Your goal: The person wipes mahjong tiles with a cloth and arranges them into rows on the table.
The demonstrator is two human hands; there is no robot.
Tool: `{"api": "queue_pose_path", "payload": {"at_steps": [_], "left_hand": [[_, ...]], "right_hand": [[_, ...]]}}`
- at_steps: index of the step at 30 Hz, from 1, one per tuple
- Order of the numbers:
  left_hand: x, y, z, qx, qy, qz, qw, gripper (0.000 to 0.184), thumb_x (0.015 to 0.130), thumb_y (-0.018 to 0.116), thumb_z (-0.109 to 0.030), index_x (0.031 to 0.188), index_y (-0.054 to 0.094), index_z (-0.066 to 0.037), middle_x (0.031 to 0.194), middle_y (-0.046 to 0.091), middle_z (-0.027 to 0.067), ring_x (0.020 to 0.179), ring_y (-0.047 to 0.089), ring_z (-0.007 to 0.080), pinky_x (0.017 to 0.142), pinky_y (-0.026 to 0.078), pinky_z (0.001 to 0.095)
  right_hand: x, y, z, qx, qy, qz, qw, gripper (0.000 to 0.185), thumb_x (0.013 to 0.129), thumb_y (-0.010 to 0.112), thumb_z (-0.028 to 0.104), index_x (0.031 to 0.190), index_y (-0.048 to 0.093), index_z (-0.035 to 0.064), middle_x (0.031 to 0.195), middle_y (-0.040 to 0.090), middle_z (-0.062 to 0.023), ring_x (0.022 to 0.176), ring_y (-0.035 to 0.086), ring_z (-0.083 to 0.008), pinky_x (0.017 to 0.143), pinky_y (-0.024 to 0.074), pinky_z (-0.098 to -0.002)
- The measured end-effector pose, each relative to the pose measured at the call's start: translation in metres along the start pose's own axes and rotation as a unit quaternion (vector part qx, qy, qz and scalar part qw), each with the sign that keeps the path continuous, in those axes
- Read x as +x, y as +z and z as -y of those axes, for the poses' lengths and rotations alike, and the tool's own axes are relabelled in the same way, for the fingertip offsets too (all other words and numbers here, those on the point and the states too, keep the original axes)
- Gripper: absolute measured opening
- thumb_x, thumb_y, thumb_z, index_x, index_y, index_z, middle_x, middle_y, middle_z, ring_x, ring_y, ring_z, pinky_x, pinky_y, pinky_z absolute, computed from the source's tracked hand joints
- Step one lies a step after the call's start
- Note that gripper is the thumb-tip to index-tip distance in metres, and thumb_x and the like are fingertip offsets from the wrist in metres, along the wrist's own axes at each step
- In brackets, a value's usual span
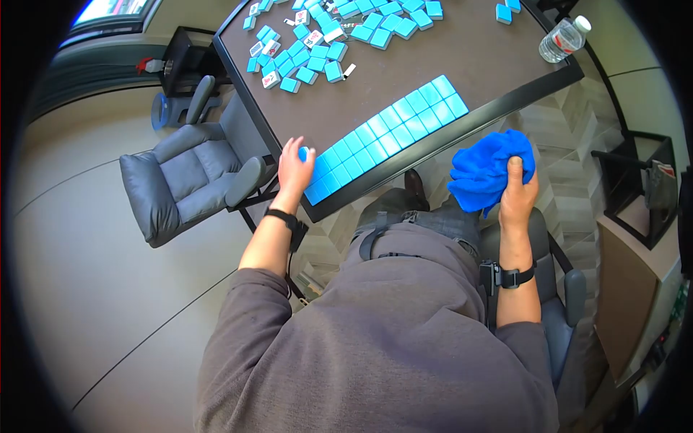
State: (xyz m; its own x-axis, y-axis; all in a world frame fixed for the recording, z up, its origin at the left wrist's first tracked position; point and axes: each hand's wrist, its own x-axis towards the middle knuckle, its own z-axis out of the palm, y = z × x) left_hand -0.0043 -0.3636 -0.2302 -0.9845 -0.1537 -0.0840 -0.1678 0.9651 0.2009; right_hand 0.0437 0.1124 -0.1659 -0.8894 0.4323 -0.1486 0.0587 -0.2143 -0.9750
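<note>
My right hand [518, 191] grips a crumpled blue cloth [491, 169] beyond the table's near edge, with the thumb on top. At the left end of a long double row of light-blue tiles [382, 137], my left hand [296, 169] has its fingers curled round a small blue-backed tile [304, 153]. The row lies along the near edge of the brown table [476, 50], its tiles side by side with blue backs up. Part of the tile at my left hand is hidden by the fingers.
Loose tiles [297, 58], some showing white faces, are scattered on the far side. A clear bottle [561, 42] stands at the table's right corner, near two more tiles [504, 13]. A grey armchair [195, 169] is at the left; another chair [556, 310] is beside me.
</note>
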Motion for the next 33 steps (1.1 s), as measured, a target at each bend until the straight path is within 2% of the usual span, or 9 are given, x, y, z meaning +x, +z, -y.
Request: {"api": "queue_pose_path", "payload": {"at_steps": [6,13,15,19,20,22,25,28,33], "left_hand": [[0.139,0.021,-0.033,-0.272,-0.096,0.042,0.957,0.055,0.089,0.073,-0.040,0.131,0.062,-0.007,0.117,0.071,0.0122,0.107,0.067,0.0190,0.090,0.053,0.0328],[0.208,0.049,-0.098,-0.150,-0.191,0.082,0.967,0.077,0.080,0.071,-0.062,0.125,0.065,0.000,0.123,0.069,0.0190,0.116,0.066,0.0290,0.101,0.048,0.0382],[0.203,0.052,-0.115,-0.028,-0.203,0.017,0.979,0.077,0.078,0.070,-0.064,0.118,0.068,0.001,0.122,0.070,0.0194,0.118,0.065,0.0300,0.101,0.048,0.0394],[0.195,0.062,-0.099,-0.013,-0.202,0.047,0.978,0.076,0.079,0.069,-0.062,0.117,0.067,0.004,0.116,0.071,0.0206,0.114,0.066,0.0294,0.100,0.049,0.0396],[0.189,0.070,-0.083,-0.111,-0.213,0.053,0.969,0.072,0.080,0.069,-0.060,0.115,0.068,0.004,0.112,0.072,0.0206,0.106,0.069,0.0274,0.094,0.052,0.0389],[0.161,0.053,-0.088,-0.333,-0.245,0.090,0.906,0.055,0.088,0.066,-0.049,0.109,0.066,0.002,0.094,0.072,0.0165,0.083,0.071,0.0202,0.074,0.057,0.0363],[0.095,0.011,-0.117,-0.639,-0.235,0.065,0.729,0.033,0.098,0.052,-0.032,0.111,0.057,-0.003,0.085,0.065,0.0088,0.069,0.065,0.0189,0.061,0.054,0.0338],[0.032,-0.031,-0.158,-0.776,-0.209,0.090,0.588,0.032,0.095,0.040,-0.028,0.105,0.059,-0.005,0.081,0.063,0.0111,0.067,0.059,0.0242,0.062,0.047,0.0364],[-0.044,-0.075,-0.225,-0.842,-0.207,0.135,0.479,0.041,0.100,0.037,-0.039,0.109,0.059,-0.006,0.081,0.061,0.0123,0.056,0.045,0.0194,0.057,0.038,0.0344]], "right_hand": [[-0.029,-0.042,-0.023,0.076,0.080,-0.056,0.992,0.046,0.105,0.056,0.035,0.137,0.054,0.0016,0.129,0.062,-0.0088,0.115,0.060,-0.0190,0.103,0.0462,-0.0356],[-0.077,-0.077,-0.035,0.107,0.136,-0.210,0.962,0.046,0.107,0.051,0.037,0.138,0.051,0.0033,0.130,0.062,-0.0103,0.117,0.062,-0.0228,0.103,0.0488,-0.0395],[-0.082,-0.084,-0.035,0.111,0.132,-0.217,0.961,0.045,0.107,0.050,0.036,0.138,0.051,0.0033,0.131,0.062,-0.0105,0.117,0.062,-0.0234,0.103,0.0490,-0.0406],[-0.074,-0.094,-0.023,0.098,0.159,-0.199,0.962,0.045,0.107,0.051,0.036,0.138,0.052,0.0034,0.131,0.062,-0.0108,0.118,0.062,-0.0230,0.103,0.0490,-0.0403],[-0.067,-0.095,-0.018,0.087,0.165,-0.184,0.965,0.045,0.106,0.052,0.036,0.138,0.052,0.0032,0.131,0.063,-0.0109,0.118,0.062,-0.0228,0.103,0.0488,-0.0400],[-0.050,-0.096,-0.009,0.077,0.178,-0.154,0.969,0.046,0.106,0.052,0.035,0.138,0.052,0.0026,0.130,0.063,-0.0109,0.117,0.062,-0.0224,0.103,0.0486,-0.0392],[-0.013,-0.082,0.012,0.060,0.184,-0.096,0.976,0.046,0.106,0.053,0.035,0.137,0.053,0.0006,0.129,0.064,-0.0110,0.116,0.062,-0.0209,0.103,0.0481,-0.0374],[0.021,-0.061,0.023,0.039,0.197,0.005,0.980,0.045,0.105,0.057,0.034,0.134,0.057,0.0000,0.124,0.065,-0.0095,0.113,0.062,-0.0185,0.100,0.0491,-0.0355],[0.047,0.003,0.071,-0.024,0.121,0.225,0.967,0.042,0.100,0.067,0.030,0.129,0.060,0.0007,0.115,0.067,-0.0058,0.104,0.062,-0.0124,0.093,0.0501,-0.0301]]}}
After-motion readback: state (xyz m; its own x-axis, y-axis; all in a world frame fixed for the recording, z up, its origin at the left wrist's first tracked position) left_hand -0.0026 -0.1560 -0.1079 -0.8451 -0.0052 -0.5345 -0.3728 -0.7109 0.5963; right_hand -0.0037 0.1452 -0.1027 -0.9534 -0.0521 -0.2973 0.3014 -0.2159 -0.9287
